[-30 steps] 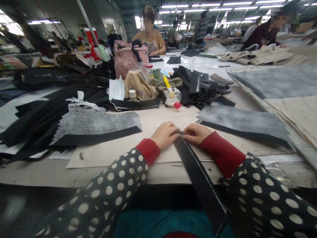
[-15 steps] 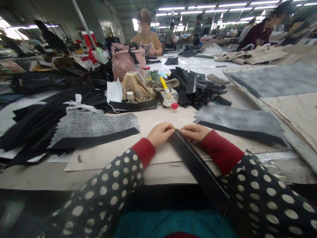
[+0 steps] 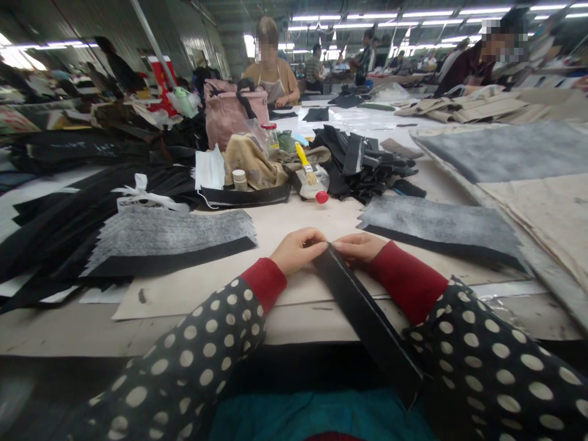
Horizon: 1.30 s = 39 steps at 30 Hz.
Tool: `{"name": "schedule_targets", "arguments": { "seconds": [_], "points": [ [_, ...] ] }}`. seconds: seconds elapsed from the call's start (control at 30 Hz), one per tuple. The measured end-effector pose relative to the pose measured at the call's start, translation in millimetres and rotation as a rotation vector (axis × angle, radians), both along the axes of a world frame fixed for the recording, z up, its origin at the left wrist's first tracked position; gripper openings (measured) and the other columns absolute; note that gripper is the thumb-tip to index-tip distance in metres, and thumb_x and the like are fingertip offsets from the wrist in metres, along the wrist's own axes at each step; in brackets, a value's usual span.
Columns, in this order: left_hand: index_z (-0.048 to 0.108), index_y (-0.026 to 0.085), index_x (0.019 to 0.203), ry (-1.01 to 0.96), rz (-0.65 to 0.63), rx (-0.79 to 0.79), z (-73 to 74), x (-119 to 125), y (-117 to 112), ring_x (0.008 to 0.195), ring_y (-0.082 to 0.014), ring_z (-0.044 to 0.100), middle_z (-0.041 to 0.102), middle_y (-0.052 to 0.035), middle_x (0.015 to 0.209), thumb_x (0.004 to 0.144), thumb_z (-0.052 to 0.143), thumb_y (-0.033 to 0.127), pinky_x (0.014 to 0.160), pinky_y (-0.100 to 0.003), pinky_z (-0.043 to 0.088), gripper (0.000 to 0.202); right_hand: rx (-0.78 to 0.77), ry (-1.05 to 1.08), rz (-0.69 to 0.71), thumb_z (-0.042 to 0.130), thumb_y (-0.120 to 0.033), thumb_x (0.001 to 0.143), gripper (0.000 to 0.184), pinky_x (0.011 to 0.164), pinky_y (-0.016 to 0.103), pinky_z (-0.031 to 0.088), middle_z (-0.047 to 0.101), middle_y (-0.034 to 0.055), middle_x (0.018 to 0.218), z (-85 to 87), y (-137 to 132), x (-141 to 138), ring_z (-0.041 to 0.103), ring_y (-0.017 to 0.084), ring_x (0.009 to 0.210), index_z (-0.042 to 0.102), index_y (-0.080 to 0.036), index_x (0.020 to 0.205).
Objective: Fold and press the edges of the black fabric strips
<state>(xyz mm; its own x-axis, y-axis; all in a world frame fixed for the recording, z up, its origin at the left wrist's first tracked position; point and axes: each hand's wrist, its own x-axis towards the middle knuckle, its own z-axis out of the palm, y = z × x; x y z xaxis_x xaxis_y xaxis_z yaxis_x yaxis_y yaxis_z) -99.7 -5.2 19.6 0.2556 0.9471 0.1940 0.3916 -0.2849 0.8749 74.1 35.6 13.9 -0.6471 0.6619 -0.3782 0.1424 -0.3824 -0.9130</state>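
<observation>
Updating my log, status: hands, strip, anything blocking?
Left hand and right hand pinching black strip at far end. Strip slants past edge of table. Brush, bottle beyond hands, seemingly not blocking.

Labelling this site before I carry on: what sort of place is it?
Most likely a sewing or cloth-cutting workshop: the left hand and right hand pinch a black strip, a stack of cut pieces lies on the table, and other people are farther back.
</observation>
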Motion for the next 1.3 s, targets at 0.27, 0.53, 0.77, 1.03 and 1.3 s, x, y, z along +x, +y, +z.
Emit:
{"name": "schedule_targets", "arguments": {
  "seconds": [0.27, 0.53, 0.77, 1.03, 1.3],
  "points": [
    [0.057, 0.012, 0.072, -0.095, -0.013, -0.083, -0.8, 1.0, -0.9, 0.060, -0.0087, 0.047, 0.052, 0.0021, 0.063, 0.071, 0.053, 0.028, 0.057, -0.019, 0.037, 0.017, -0.015, 0.014, 0.038, 0.071, -0.049, 0.051, 0.044, 0.046, 0.020, 0.038, 0.061, 0.0002, 0.057, -6.0, -0.3, -1.5, 0.054, 0.009, 0.049, 0.062, -0.012, 0.073],
    [0.056, 0.012, 0.069, -0.124, 0.034, -0.196, -4.3, 2.3, -1.0, 0.055, -0.0078, 0.045, 0.051, 0.0028, 0.059, 0.069, 0.055, 0.029, 0.052, -0.019, 0.036, 0.017, 0.360, -0.218, 0.017, 0.059, -0.048, 0.062, 0.035, 0.038, 0.019, 0.026, 0.046, -0.0058, 0.043, 2.9, -8.4, -6.8, 0.037, 0.005, 0.037, 0.058, -0.013, 0.065],
    [0.053, 0.013, 0.067, -0.237, 0.001, -0.331, -4.3, 2.3, 0.0, 0.047, -0.0059, 0.041, 0.048, 0.0044, 0.054, 0.072, 0.051, 0.035, 0.046, -0.018, 0.032, 0.023, 0.837, -0.467, -0.034, 0.043, -0.034, 0.072, 0.025, 0.049, 0.022, 0.032, 0.049, -0.0014, 0.052, 7.7, -17.6, -13.3, 0.042, 0.009, 0.050, 0.055, -0.014, 0.062],
    [0.054, 0.013, 0.069, -0.252, 0.010, -0.366, -4.4, 2.5, 0.8, 0.045, -0.0053, 0.041, 0.048, 0.0051, 0.051, 0.071, 0.054, 0.034, 0.045, -0.018, 0.031, 0.021, 0.945, -0.462, -0.008, 0.043, -0.034, 0.072, 0.025, 0.049, 0.022, 0.031, 0.047, -0.0013, 0.052, 2.7, -13.0, -11.9, 0.041, 0.009, 0.050, 0.052, -0.015, 0.059],
    [0.059, 0.013, 0.073, -0.268, 0.112, -0.373, 0.8, -7.6, 7.7, 0.042, -0.0040, 0.037, 0.049, 0.0031, 0.055, 0.071, 0.052, 0.045, 0.039, -0.017, 0.024, 0.033, 0.599, -0.233, -0.070, 0.052, -0.048, 0.065, 0.031, 0.036, 0.019, 0.026, 0.043, -0.0053, 0.045, 5.4, -12.9, -10.8, 0.036, 0.006, 0.039, 0.048, -0.017, 0.061]
  ]
}}
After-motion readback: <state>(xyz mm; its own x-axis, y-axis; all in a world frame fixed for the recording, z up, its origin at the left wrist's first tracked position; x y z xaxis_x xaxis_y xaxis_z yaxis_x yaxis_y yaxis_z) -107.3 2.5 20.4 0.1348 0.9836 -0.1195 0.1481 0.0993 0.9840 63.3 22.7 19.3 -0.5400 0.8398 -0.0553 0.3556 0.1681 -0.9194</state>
